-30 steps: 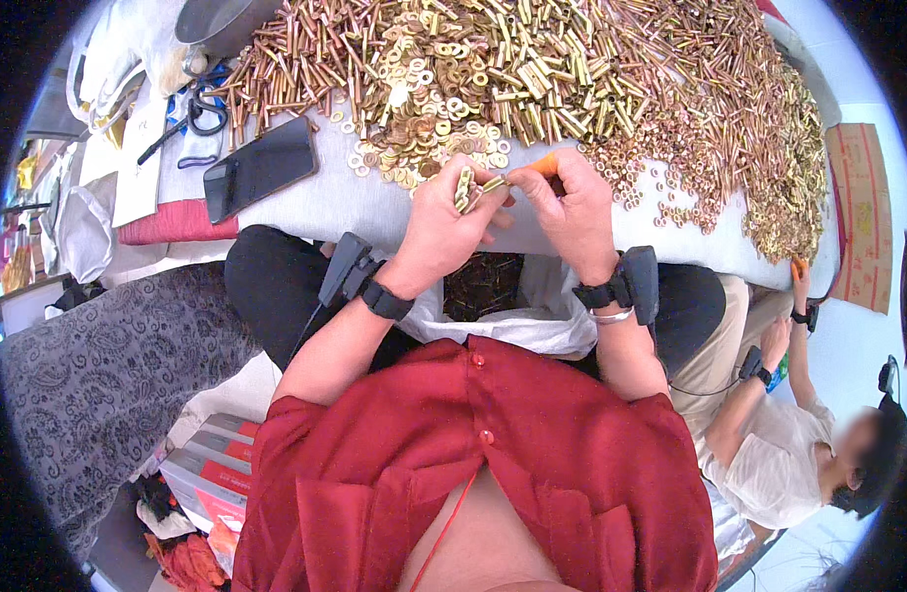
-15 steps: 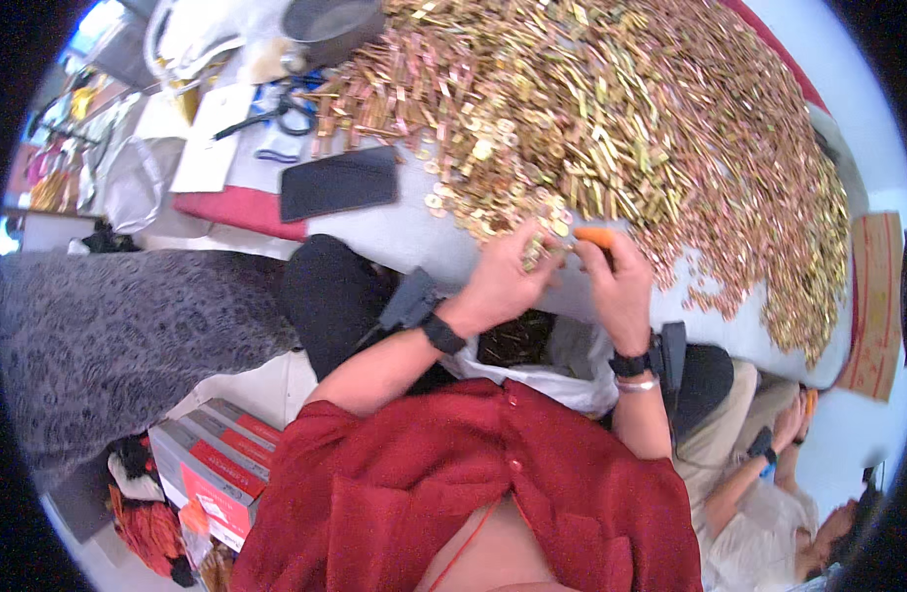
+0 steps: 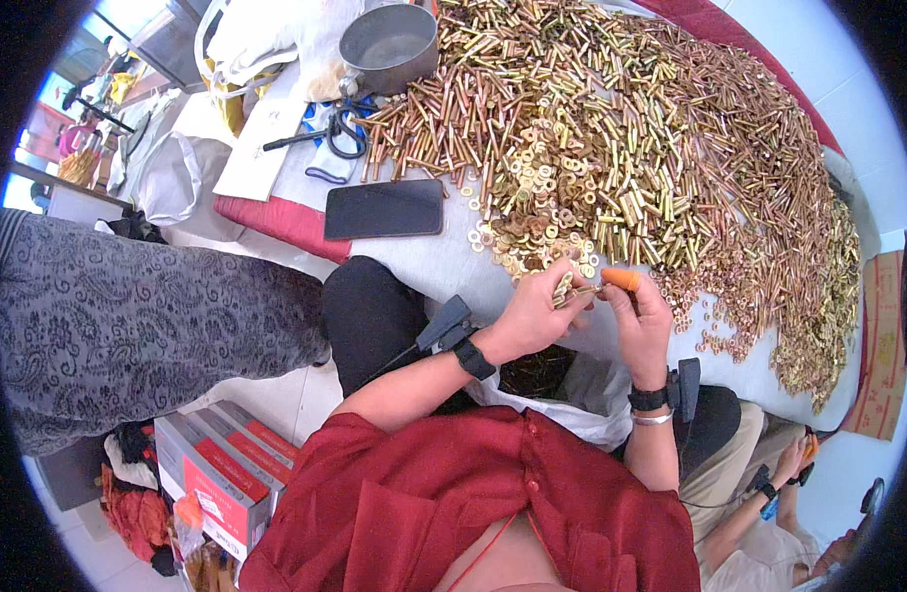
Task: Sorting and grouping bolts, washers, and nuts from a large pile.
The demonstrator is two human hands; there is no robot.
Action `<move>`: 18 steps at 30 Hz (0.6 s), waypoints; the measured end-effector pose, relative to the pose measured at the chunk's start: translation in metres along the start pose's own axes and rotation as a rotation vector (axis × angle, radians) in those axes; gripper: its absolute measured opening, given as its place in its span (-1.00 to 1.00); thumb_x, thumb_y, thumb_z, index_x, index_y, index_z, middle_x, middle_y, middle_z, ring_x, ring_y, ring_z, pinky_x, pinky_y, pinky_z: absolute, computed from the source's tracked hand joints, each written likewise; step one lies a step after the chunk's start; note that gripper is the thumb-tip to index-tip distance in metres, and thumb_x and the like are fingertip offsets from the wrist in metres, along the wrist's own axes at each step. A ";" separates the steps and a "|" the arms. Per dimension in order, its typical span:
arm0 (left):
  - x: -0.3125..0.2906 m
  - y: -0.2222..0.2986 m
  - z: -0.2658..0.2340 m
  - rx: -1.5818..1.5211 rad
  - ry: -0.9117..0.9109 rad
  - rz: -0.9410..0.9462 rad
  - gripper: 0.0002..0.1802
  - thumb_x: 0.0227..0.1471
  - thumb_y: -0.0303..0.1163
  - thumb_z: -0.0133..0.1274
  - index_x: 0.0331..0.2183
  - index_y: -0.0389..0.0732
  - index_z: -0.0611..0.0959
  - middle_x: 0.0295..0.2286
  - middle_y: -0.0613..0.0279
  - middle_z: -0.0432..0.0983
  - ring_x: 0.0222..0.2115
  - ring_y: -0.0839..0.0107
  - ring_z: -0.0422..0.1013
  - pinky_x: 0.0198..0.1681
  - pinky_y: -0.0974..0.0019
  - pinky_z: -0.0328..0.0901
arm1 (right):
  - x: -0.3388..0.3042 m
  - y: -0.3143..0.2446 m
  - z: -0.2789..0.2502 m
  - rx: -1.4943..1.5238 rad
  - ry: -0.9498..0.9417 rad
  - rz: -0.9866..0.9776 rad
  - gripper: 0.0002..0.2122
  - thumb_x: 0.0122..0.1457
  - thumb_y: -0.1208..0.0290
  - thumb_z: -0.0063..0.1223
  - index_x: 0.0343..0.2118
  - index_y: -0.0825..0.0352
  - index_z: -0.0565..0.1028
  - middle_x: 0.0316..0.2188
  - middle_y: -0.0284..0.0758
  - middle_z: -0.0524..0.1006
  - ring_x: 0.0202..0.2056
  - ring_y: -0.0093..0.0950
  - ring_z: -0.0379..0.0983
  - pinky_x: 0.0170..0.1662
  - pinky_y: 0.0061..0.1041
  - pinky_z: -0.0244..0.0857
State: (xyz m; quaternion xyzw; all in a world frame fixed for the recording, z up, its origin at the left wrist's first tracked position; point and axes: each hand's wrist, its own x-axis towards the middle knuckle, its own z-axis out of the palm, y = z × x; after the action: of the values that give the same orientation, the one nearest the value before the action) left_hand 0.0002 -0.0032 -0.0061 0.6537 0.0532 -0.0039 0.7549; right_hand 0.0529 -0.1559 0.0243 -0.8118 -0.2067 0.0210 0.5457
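Observation:
My left hand (image 3: 527,318) is closed around several brass-coloured washers (image 3: 563,290), stacked by its fingertips. Between both hands runs a thin brass-coloured metal pin, perhaps a bolt (image 3: 593,288). The thumb and index finger of my right hand (image 3: 643,326) pinch at its end. An orange rubber finger cover (image 3: 620,279) sits on that index finger. Just beyond my hands, loose washers (image 3: 557,232) lie on the grey cloth, beside a pile of brass-coloured sleeves (image 3: 660,202). Below my hands, an open white bag (image 3: 601,419) holds dark metal pieces.
Long bolts (image 3: 483,99) lie heaped beyond the washers, near a grey metal pot (image 3: 389,49). A black phone (image 3: 384,209) and scissors (image 3: 340,133) are at left. A cardboard piece (image 3: 879,345) stands at right. Another person's hands (image 3: 794,459) work at lower right. Boxes (image 3: 221,474) stand lower left.
The whole scene has shifted right and down in the picture and looks sharper. My hands stay close together, and the thin metal pin now shows between them.

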 end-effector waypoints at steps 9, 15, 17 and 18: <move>-0.004 -0.006 0.006 0.132 0.029 0.158 -0.87 0.06 -0.45 0.09 -0.37 -0.25 0.46 -0.54 0.28 0.53 -0.59 0.59 0.46 -0.60 0.48 0.35 | -0.005 -0.002 -0.006 -0.229 0.002 -0.001 -0.87 0.06 0.43 0.16 -0.43 0.39 0.53 -0.51 -0.28 0.49 -0.49 -0.44 0.42 -0.41 -0.51 0.27; 0.000 0.002 0.004 -0.211 0.018 -0.147 -0.81 0.08 -0.42 0.09 -0.32 -0.21 0.40 -0.47 0.19 0.52 -0.56 0.47 0.51 -0.62 0.46 0.38 | 0.012 0.004 0.003 -0.348 0.073 -0.128 -0.82 0.13 0.36 0.09 -0.39 0.41 0.53 -0.53 -0.22 0.45 -0.51 -0.29 0.38 -0.42 -0.44 0.27; 0.005 -0.004 -0.002 -0.316 -0.006 -0.175 -0.79 0.09 -0.41 0.07 -0.31 -0.20 0.37 -0.42 0.12 0.54 -0.54 0.39 0.53 -0.62 0.44 0.40 | 0.012 0.005 0.008 -0.269 0.172 -0.174 -0.83 0.15 0.37 0.08 -0.36 0.41 0.54 -0.52 -0.25 0.47 -0.49 -0.34 0.40 -0.40 -0.46 0.28; 0.006 -0.003 -0.005 -0.324 -0.021 -0.170 -0.79 0.10 -0.41 0.07 -0.31 -0.20 0.35 -0.40 0.10 0.55 -0.52 0.36 0.54 -0.61 0.43 0.40 | 0.012 0.009 0.010 -0.057 0.118 -0.108 -0.82 0.15 0.38 0.08 -0.30 0.40 0.53 -0.48 -0.28 0.49 -0.46 -0.42 0.42 -0.37 -0.51 0.30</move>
State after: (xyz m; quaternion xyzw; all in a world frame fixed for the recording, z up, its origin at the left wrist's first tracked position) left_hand 0.0051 0.0021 -0.0104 0.5167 0.1003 -0.0656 0.8477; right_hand 0.0641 -0.1460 0.0144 -0.8146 -0.2182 -0.0622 0.5338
